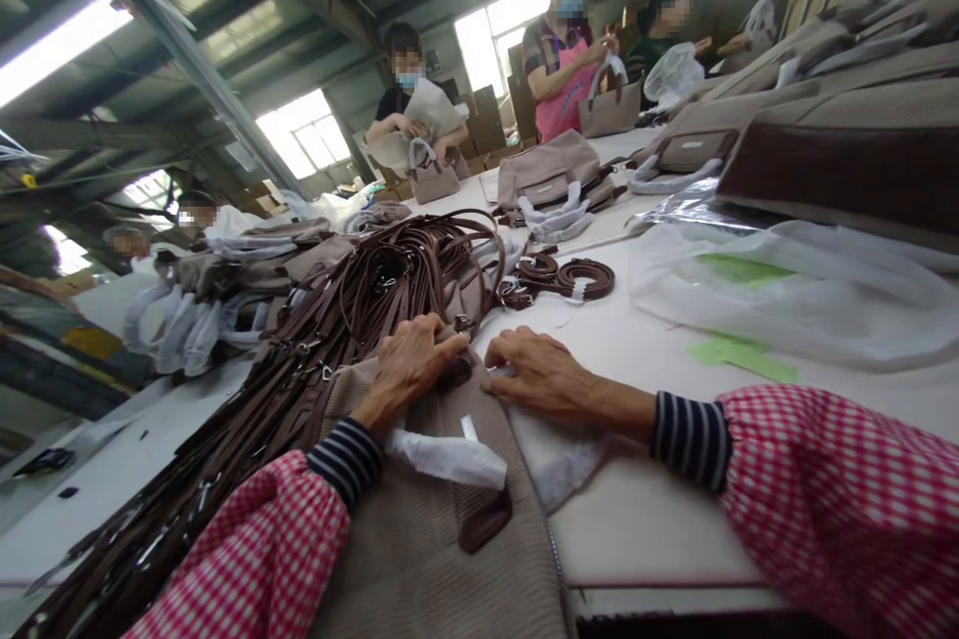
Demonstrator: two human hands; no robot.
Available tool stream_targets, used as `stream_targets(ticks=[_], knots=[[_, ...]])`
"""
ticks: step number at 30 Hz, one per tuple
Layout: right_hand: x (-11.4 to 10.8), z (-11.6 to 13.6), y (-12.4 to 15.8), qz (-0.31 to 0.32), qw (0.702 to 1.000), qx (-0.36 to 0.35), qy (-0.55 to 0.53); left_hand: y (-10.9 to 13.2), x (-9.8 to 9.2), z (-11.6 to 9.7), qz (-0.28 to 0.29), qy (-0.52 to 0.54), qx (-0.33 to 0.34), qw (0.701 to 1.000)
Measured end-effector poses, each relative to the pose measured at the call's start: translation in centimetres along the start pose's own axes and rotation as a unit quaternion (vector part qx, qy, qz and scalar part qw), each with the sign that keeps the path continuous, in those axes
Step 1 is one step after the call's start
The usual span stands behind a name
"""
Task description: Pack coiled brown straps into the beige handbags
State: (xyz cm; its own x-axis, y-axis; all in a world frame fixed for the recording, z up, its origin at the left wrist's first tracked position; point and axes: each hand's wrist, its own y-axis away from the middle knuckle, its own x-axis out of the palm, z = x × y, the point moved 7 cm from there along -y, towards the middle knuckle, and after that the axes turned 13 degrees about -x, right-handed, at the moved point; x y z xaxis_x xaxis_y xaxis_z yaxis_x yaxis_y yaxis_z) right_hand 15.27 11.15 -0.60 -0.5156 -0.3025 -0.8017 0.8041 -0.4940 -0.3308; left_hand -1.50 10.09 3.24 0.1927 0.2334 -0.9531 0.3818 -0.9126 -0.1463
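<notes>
A taupe ribbed handbag [442, 539] lies in front of me, with a dark brown leather tab [485, 519] and a handle wrapped in white film [450, 457]. My left hand [416, 359] is closed on the bag's far end, its thumb beside a small metal ring [463, 323]. Just right of that end is my right hand [543, 374], fingers bent, with a gap between thumb and forefinger. Whether its fingertips touch the bag's edge I cannot tell. Beneath the right wrist, another film-wrapped piece [565, 474] rests on the table.
A heap of brown straps [375, 290] runs along the left. Coiled straps [586, 280] lie ahead on the white table [659, 519]. At right are clear plastic bags [809, 290], green paper [741, 356] and stacked handbags [839, 155]. Several people work across the table.
</notes>
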Motion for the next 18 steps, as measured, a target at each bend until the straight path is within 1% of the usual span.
stream_targets(ticks=[3,6,7,9,11,14,18], knots=[[-0.8,-1.5,-1.0,-0.053,0.992,0.012,-0.113,-0.6,0.1,1.3,0.006,0.087,-0.001,0.996],[-1.4,-1.9,-2.4,-0.097,0.986,-0.017,-0.132,-0.3,-0.4,2.1,-0.004,0.164,0.012,0.986],[-1.2,-1.8,-3.0,-0.097,0.986,-0.033,-0.131,-0.1,-0.6,2.2,-0.008,0.184,0.015,0.983],[-0.5,-1.4,-4.2,-0.076,0.983,-0.07,-0.153,0.3,-0.9,2.5,-0.014,0.217,0.019,0.976],[0.2,-1.1,-5.2,-0.061,0.971,-0.096,-0.213,0.4,-1.2,2.8,-0.018,0.244,0.021,0.969],[0.5,-1.3,-6.3,-0.061,0.952,-0.099,-0.284,0.3,-1.4,3.1,-0.02,0.275,0.019,0.961],[0.3,-1.4,-7.0,-0.06,0.949,-0.101,-0.293,0.1,-1.2,3.5,-0.017,0.297,0.017,0.955]])
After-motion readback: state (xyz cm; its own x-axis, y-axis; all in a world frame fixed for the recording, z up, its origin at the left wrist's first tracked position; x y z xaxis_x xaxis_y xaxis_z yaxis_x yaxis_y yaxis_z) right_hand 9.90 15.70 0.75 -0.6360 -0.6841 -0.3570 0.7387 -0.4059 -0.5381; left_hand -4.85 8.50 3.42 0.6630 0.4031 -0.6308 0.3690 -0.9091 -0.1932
